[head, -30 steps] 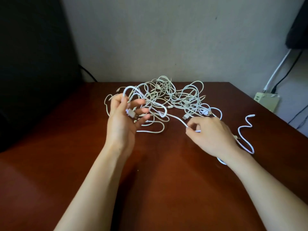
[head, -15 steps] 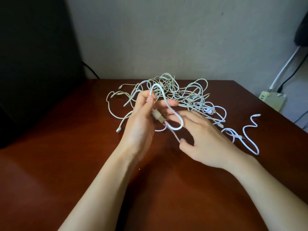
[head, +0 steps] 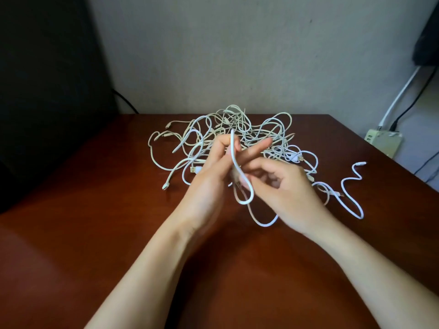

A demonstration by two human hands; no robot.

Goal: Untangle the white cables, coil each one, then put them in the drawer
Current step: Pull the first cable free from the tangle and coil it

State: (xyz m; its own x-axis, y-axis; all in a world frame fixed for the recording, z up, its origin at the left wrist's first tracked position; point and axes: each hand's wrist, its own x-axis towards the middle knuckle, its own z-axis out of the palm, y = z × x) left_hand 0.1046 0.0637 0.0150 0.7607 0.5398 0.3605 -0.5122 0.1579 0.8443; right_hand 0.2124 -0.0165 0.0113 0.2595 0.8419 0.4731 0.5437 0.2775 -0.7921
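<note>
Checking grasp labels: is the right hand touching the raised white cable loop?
Touching. Head view: right hand fingertips pinch the white cable loop near its lower bend.

White cables [head: 237, 129]: thin, loose tangle at far-centre of surface [head: 95, 233], loops crossing every way, a few ends poking out on L side, incl. a USB plug [head: 194, 169] lying flat. One lifted cable [head: 232, 150] is off the pile: runs up over L hand [head: 209, 186] fingers, drops into a narrow loop, pinched in R hand [head: 285, 193] grip; slack hangs in a U below. A strand [head: 342, 186] snakes out R of pile, end lying free
</note>
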